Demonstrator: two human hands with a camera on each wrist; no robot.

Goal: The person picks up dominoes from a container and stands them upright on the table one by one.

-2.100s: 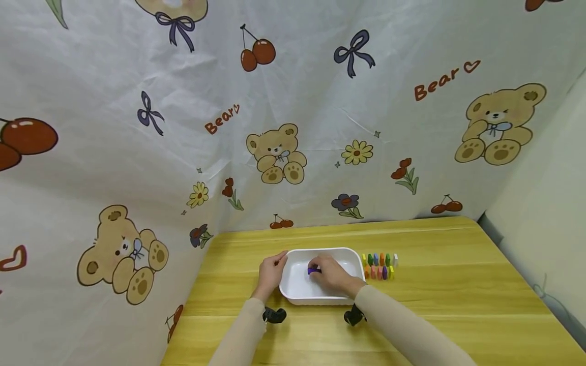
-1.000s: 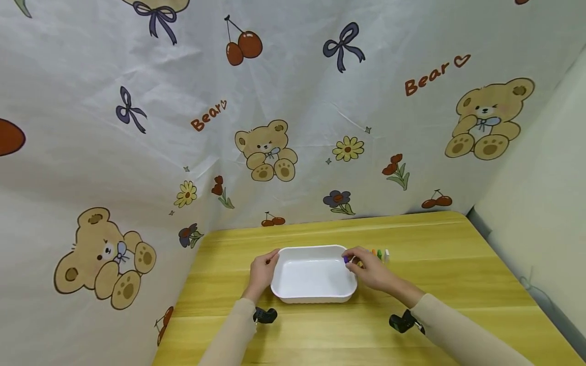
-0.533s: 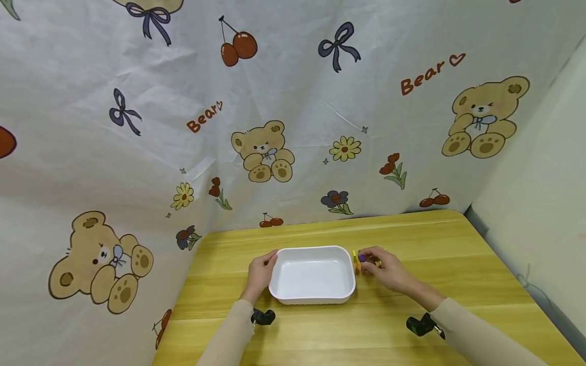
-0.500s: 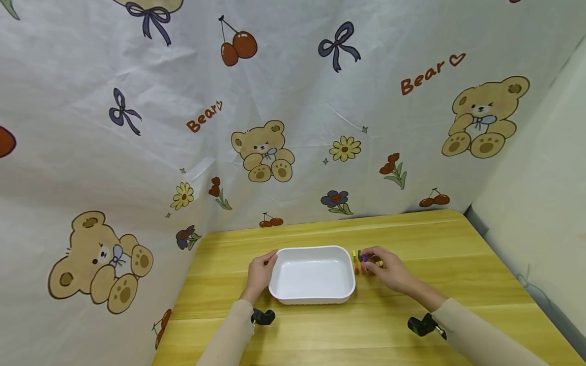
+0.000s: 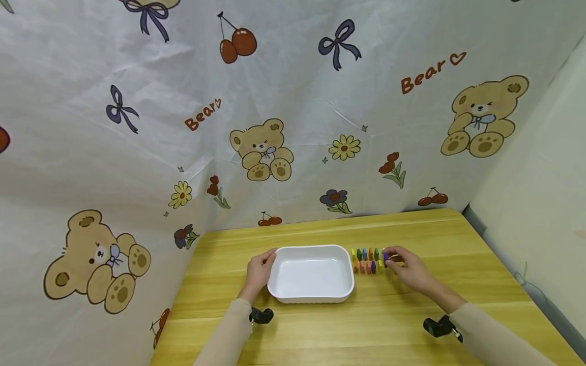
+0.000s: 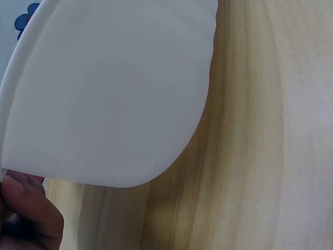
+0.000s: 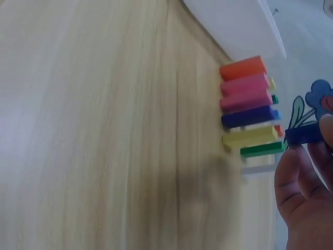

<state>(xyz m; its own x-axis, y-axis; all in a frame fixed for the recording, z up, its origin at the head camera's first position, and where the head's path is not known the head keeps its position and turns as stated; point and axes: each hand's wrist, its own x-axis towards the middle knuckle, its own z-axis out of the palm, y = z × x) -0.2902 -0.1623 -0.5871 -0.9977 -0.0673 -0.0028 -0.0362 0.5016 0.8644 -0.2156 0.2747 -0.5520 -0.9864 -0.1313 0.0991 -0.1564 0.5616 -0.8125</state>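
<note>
My right hand (image 5: 409,268) pinches a purple domino block (image 5: 385,258) between thumb and fingers, at the right end of two rows of standing blocks. In the right wrist view, this dark block (image 7: 303,134) is held above the table. The front row runs from an orange block (image 5: 355,267) by the tray to a yellow block (image 5: 379,267); behind it, a green block (image 5: 376,254) stands near the fingers. My left hand (image 5: 259,273) grips the left rim of a white rectangular tray (image 5: 311,300). The left wrist view shows the fingers (image 6: 39,208) at its corner.
The rows stand close to the tray's right side on a wood-grain table (image 5: 343,335). A white cloth (image 5: 302,91) printed with bears hangs behind the table and along its left. A pale wall (image 5: 540,213) borders the right.
My right hand has carried the purple block out of the tray, rightward over the rows, to their right end. The left hand stays at the rim. The head view has shifted slightly.
</note>
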